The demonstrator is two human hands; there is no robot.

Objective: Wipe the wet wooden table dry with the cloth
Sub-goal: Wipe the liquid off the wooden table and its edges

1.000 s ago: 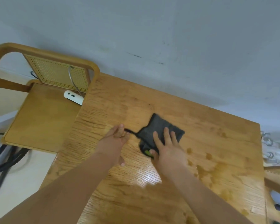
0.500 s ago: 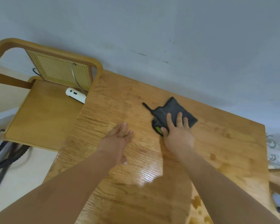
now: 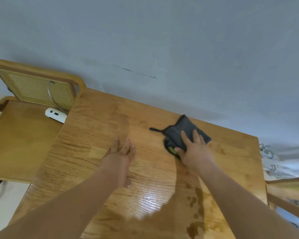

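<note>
A dark grey cloth [image 3: 181,130] with a green tag and a thin loop lies flat on the wooden table [image 3: 97,138], close to its far edge by the wall. My right hand [image 3: 193,149] presses down on the cloth's near half with fingers spread. My left hand [image 3: 121,156] rests flat on the bare wood to the left of the cloth, holding nothing. Water drops and a wet streak [image 3: 195,202] sit on the wood along my right forearm.
A grey wall [image 3: 162,49] stands right behind the table. To the left is a wooden chair [image 3: 21,135] with a cane back, and a white power strip [image 3: 55,115] with a cable on its seat. Pale clutter lies beyond the table's right edge.
My right hand has pushed the cloth away from me and to the right, from mid-table to near the wall edge. My left hand has stayed flat in place.
</note>
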